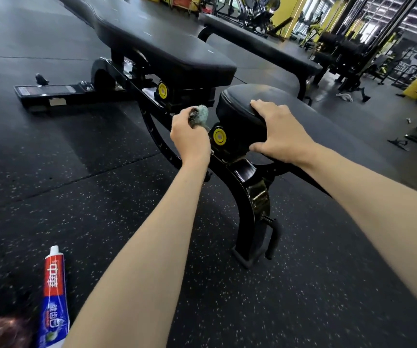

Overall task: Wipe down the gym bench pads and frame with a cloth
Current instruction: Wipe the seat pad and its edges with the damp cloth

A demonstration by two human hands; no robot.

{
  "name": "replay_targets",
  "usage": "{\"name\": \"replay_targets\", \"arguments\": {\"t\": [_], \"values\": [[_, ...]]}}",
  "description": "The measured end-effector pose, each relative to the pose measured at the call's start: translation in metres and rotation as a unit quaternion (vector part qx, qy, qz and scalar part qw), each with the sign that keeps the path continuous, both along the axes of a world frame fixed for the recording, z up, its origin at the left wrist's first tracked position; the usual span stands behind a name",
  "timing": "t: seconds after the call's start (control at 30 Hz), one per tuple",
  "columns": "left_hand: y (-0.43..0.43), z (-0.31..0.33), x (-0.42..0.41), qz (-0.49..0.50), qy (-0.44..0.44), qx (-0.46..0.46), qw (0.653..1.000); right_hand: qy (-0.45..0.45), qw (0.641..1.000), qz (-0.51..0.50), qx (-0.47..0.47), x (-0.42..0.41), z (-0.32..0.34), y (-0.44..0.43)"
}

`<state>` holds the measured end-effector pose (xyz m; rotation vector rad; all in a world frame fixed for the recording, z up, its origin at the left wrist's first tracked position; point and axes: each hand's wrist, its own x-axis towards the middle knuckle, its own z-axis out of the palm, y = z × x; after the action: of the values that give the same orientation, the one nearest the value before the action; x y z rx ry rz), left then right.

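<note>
The left grip (190,136) is curled round a bunched teal cloth (201,114), holding it at the black frame (249,194) just beside the seat pad (237,109). The right grip (281,134) clasps that pad's near edge, thumb beneath.

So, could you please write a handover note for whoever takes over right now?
Left hand: grips a bunched pale green cloth at the black metal frame, between the two pads.
Right hand: holds the small black seat pad by its end.
The long black back pad lies beyond; a red and blue toothpaste tube lies on the dark speckled floor.
Done: cannot tell what is wiped.
Left: probably finish the frame, recheck pads.
</note>
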<state>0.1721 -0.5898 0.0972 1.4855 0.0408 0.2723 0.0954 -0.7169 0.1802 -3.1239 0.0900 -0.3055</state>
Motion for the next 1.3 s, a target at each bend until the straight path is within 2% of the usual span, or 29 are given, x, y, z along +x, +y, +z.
{"name": "replay_targets", "arguments": {"t": [0.07,0.17,0.3,0.43,0.53,0.6,0.7,0.77,0.8,0.97,1.1,1.17,1.23,1.3], "values": [[-0.006,0.000,0.012,-0.030,0.018,-0.008,0.999,-0.007,1.000,-0.001,-0.013,0.001,-0.002,0.000],[-0.019,-0.002,0.009,-0.056,-0.008,-0.001,0.998,-0.019,1.000,-0.003,-0.014,0.003,-0.003,0.000],[-0.023,-0.009,-0.003,-0.013,-0.146,0.051,0.988,-0.038,0.999,0.000,-0.014,0.004,-0.005,0.001],[-0.010,-0.015,-0.024,-0.048,-0.251,0.085,0.963,-0.046,0.999,-0.010,-0.006,0.004,-0.003,0.003],[-0.006,-0.013,-0.040,-0.114,-0.323,0.085,0.936,-0.048,0.999,-0.014,-0.001,0.004,-0.004,0.004],[-0.003,-0.004,-0.034,-0.096,-0.298,0.050,0.949,-0.043,0.999,-0.019,0.001,0.004,-0.003,0.006],[0.004,0.007,-0.006,-0.009,-0.150,0.005,0.989,-0.043,0.999,-0.020,0.004,0.003,-0.003,0.005],[0.002,0.009,0.009,-0.017,-0.081,0.011,0.997,-0.046,0.999,-0.017,0.008,0.003,-0.003,0.004],[-0.003,0.012,0.013,-0.030,-0.073,0.016,0.997,-0.049,0.999,-0.016,0.012,0.003,-0.003,0.004],[-0.029,0.026,-0.007,0.004,-0.135,0.032,0.990,-0.064,0.998,-0.018,0.016,0.002,-0.003,0.004],[-0.024,0.012,-0.027,0.014,-0.235,0.092,0.967,-0.059,0.998,-0.016,-0.018,-0.004,-0.004,0.009],[-0.024,0.011,-0.043,-0.014,-0.299,0.122,0.946,-0.114,0.992,-0.033,-0.032,-0.014,-0.007,0.013],[-0.030,0.007,-0.065,-0.077,-0.365,0.177,0.911,-0.172,0.979,-0.064,-0.084,-0.031,-0.015,0.013],[-0.033,0.005,-0.080,-0.117,-0.374,0.199,0.899,-0.192,0.970,-0.116,-0.096,-0.056,-0.028,0.009]]}}
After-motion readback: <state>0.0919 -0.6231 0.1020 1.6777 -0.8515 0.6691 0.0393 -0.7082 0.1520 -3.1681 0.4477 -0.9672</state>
